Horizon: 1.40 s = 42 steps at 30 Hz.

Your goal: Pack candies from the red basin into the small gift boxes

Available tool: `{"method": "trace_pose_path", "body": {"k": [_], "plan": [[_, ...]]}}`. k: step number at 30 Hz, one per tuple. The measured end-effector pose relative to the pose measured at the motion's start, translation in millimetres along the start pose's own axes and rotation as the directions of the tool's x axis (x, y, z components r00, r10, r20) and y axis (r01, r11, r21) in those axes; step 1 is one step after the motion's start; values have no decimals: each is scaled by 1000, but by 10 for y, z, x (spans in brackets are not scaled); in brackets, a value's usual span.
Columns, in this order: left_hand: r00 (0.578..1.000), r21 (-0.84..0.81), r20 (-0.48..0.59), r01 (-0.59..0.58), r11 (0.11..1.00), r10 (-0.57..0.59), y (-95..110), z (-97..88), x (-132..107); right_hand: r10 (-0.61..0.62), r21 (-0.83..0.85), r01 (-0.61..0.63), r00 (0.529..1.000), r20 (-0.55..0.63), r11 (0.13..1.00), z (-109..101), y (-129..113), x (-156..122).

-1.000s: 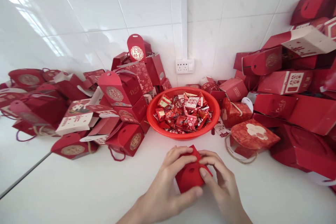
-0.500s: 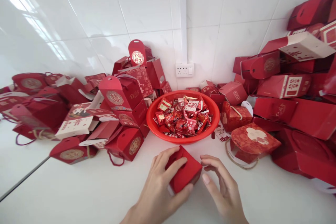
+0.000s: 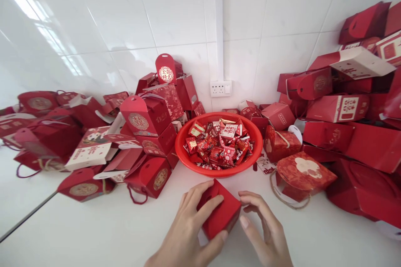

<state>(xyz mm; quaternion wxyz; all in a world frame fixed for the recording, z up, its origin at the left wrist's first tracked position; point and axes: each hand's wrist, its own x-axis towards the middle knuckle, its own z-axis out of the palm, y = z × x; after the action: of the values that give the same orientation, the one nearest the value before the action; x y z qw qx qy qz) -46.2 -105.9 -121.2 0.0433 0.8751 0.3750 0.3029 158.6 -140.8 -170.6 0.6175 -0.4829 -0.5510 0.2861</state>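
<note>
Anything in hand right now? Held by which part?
The left hand holds the small red box, fingers over its top, thumb at the near edge. The right hand is open beside it, holding nothing.

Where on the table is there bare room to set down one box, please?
Two patches of the table look bare: between the left hand and the left pile of boxes; right of the right hand, in front of the cloud-patterned box. That pile and the right pile are crowded; the gap between the red basin and the held box is narrow.
</note>
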Motion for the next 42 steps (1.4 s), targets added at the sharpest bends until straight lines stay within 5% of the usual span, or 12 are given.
{"method": "trace_pose_path", "body": {"k": [26, 42], "plan": [[958, 164, -266, -65, 984, 107, 20, 327, 35, 32, -27, -32, 999, 0, 999, 21, 103, -10], [968, 154, -248, 4, 988, 35, 113, 392, 13, 72, -69, -70, 997, 30, 995, 1, 132, -22]]}}
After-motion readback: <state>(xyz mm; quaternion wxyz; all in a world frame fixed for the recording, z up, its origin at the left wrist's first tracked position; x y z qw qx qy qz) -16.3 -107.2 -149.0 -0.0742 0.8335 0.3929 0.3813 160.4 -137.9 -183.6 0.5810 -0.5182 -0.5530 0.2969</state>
